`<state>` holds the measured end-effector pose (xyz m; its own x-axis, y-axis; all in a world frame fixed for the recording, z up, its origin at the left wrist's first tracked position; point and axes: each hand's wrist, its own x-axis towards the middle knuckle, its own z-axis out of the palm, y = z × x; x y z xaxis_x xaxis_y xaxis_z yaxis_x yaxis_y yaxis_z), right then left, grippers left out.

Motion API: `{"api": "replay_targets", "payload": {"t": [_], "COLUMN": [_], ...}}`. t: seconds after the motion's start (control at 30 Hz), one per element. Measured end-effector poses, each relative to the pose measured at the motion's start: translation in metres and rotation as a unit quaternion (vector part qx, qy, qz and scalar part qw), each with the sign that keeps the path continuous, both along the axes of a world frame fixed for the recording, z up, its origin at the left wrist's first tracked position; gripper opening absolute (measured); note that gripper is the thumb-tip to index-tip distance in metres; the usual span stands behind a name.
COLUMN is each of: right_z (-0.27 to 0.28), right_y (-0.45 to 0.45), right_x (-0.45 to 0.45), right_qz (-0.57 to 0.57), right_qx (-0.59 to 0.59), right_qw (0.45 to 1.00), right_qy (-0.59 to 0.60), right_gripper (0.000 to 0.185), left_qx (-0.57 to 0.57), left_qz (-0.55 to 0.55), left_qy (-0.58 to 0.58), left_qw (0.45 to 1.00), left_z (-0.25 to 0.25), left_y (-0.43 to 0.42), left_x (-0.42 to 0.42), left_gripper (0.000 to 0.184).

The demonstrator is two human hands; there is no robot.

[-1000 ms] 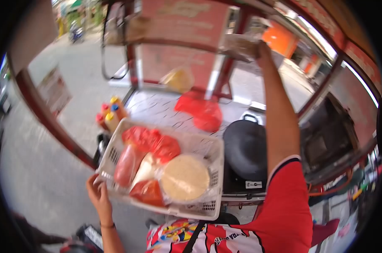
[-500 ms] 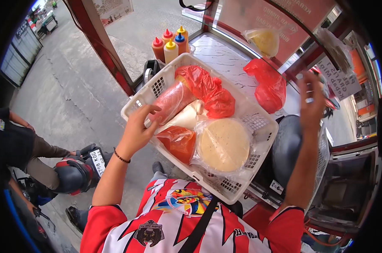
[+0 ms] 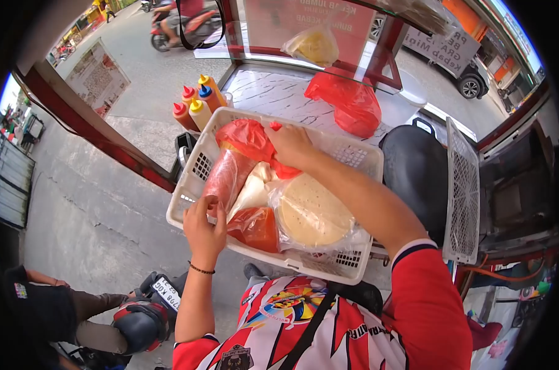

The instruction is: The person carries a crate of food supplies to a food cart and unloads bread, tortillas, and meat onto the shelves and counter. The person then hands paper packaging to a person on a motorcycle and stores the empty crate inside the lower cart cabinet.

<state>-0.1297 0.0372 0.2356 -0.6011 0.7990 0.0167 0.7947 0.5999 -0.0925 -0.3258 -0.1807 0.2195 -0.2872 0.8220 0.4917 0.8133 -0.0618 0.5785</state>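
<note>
Red and thin, the plastic bag point(image 3: 245, 137) in the white basket point(image 3: 298, 269) looks light, soft and slippery, best taken by its bunched folds. The right hand point(image 3: 292, 147) pinches it there, forearm slanting across. The left hand point(image 3: 204, 227) curls beside the pink roll point(image 3: 227, 176); whether it grips, I cannot tell.

From basket point(image 3: 301, 271) centre: your free gap lies at 12 o'clock, over bare counter point(image 3: 264, 92), between squeeze bottles point(image 3: 199, 111) at 11 and knotted red bag point(image 3: 353, 108) at 1. Your right forearm point(image 3: 359, 197) bars 2 to 4. Black pan point(image 3: 415, 176), then mesh rack point(image 3: 463, 191), block 3. Red post point(image 3: 134, 163) closes 9 to 10.
</note>
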Motion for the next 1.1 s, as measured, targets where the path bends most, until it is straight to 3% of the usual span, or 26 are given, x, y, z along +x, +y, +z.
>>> {"api": "replay_targets", "payload": {"t": [0.07,0.2,0.33,0.47,0.57,0.7,0.83,0.9,0.97,1.1], "right_z": [0.011,0.091,0.199,0.288,0.333,0.308,0.207,0.154,0.108,0.097], "right_y": [0.012,0.01,-0.009,-0.022,-0.058,-0.073,-0.091,-0.103,-0.119,-0.15], "right_x": [-0.002,-0.01,0.047,0.16,0.222,0.28,0.294,0.315,0.334,0.305], "right_qz": [-0.002,-0.009,0.024,0.013,-0.058,-0.139,-0.186,-0.184,-0.18,-0.171], "right_qx": [0.004,0.038,0.147,0.197,0.133,0.296,0.363,0.336,0.301,0.133], "right_qw": [0.998,0.996,0.966,0.962,0.965,0.944,0.904,0.911,0.92,0.965], "right_qy": [0.056,0.085,0.213,0.188,0.217,0.044,-0.123,-0.153,-0.177,-0.146], "right_gripper": [0.034,0.017,0.024,0.033,0.023,0.027,0.021,0.033,0.028,0.042], "left_qx": [0.0,0.003,0.011,0.013,-0.003,-0.012,-0.009,-0.016,-0.011,-0.026], "left_qz": [-0.007,-0.005,-0.012,-0.029,-0.047,-0.072,-0.084,-0.089,-0.096,-0.12], "left_qy": [-0.006,-0.01,-0.01,-0.017,0.002,0.022,0.064,0.057,0.058,0.065], "left_qw": [1.0,1.0,1.0,0.999,0.999,0.997,0.994,0.994,0.994,0.99], "left_z": [-0.001,0.001,-0.002,-0.009,-0.005,-0.001,-0.004,-0.002,0.001,0.014], "left_y": [-0.003,-0.002,-0.001,-0.002,-0.001,0.001,0.001,0.002,0.003,0.004], "left_x": [0.0,-0.003,-0.004,-0.001,0.002,0.003,-0.001,0.0,-0.002,0.004], "left_gripper": [0.013,0.013,0.014,0.014,0.017,0.018,0.015,0.015,0.019,0.029]}}
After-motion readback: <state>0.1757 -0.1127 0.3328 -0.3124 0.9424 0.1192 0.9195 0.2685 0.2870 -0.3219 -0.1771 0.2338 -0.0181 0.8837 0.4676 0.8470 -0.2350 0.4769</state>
